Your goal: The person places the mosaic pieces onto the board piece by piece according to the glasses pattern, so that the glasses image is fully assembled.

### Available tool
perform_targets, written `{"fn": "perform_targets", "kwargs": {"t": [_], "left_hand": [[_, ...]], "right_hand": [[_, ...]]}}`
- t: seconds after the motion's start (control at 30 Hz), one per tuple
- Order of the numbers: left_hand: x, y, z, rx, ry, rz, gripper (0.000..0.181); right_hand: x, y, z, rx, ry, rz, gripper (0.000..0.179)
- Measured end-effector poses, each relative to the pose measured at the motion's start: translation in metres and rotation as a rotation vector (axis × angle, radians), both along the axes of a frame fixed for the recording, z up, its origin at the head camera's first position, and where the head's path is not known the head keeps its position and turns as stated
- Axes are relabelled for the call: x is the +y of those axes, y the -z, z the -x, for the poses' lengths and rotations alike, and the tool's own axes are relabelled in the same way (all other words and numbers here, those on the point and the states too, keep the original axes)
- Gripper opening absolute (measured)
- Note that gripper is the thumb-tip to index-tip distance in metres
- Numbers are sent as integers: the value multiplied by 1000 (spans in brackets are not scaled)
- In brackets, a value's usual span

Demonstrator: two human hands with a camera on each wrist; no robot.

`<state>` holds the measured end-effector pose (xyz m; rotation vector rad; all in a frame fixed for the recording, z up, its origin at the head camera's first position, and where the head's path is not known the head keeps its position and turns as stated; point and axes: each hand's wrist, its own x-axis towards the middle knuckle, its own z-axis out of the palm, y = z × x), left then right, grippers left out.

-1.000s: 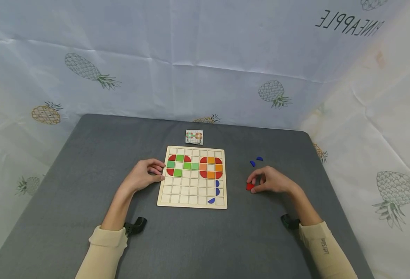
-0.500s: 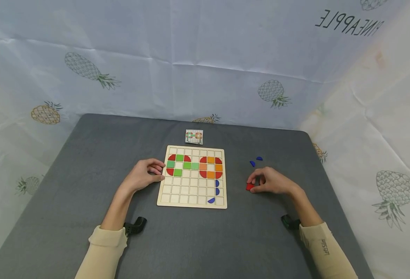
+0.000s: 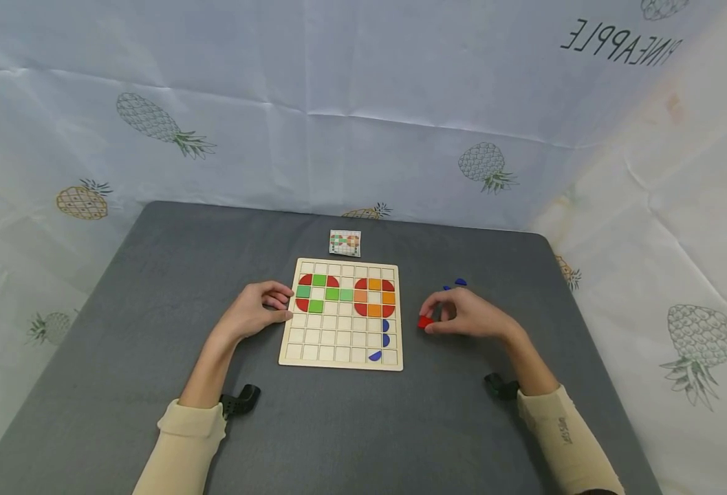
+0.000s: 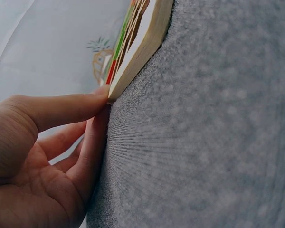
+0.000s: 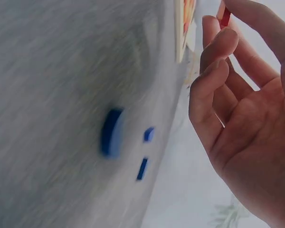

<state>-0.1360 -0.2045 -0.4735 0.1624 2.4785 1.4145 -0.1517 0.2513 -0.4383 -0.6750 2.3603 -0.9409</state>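
In the head view, a light wooden grid board [image 3: 326,338] lies on the table, with red, green, orange and blue pieces set in its squares. My left hand [image 3: 254,313] rests at the board's left edge. Its thumb and index fingertips touch that edge, as the left wrist view shows with the thumb [image 4: 71,108] at a corner. To the right of the board, my right hand [image 3: 471,315] pinches a red tile [image 3: 425,322] between thumb and index finger. The fingers partly cover the tile, and in the right wrist view it is held up off the table.
Loose blue half-round pieces [image 3: 460,282] lie beyond my right hand, partly hidden by it; the right wrist view shows three blue pieces [image 5: 113,133]. A small pattern card [image 3: 345,243] sits behind the board. A pineapple-print cloth [image 3: 338,158] hangs behind the grey table [image 3: 214,240].
My right hand has lifted the red tile and moved left toward the board, now covering part of a blue piece. My left hand and the board have stayed in place.
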Motion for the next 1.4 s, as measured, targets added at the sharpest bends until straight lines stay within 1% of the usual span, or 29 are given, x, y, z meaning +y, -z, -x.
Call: {"fn": "perform_targets", "kwargs": {"t": [0.27, 0.43, 0.7, 0.8, 0.87, 1.07, 1.17, 1.27, 1.4], "left_hand": [[0, 0, 0, -5, 1, 3, 43], [0, 0, 0, -6, 1, -2, 43], [-1, 0, 0, 2, 8, 2, 43], [-1, 0, 0, 7, 7, 0, 43], [-1, 1, 0, 9, 9, -1, 43], [0, 0, 0, 14, 10, -5, 43], [0, 0, 0, 13, 10, -6, 43], [0, 0, 0, 13, 10, -5, 43], [-1, 0, 0, 15, 13, -2, 43]], "right_hand": [[-33, -10, 7, 73, 0, 28, 26], [-55, -13, 16, 119, -53, 42, 26], [-93, -11, 33, 171, -129, 53, 24], [-106, -7, 41, 159, -152, 83, 24], [-114, -2, 46, 136, -164, 101, 24], [-134, 11, 60, 87, -223, 126, 25], [-142, 16, 63, 60, -248, 138, 26], [-149, 20, 66, 54, -268, 132, 26], [-159, 21, 65, 77, -296, 84, 24]]}}
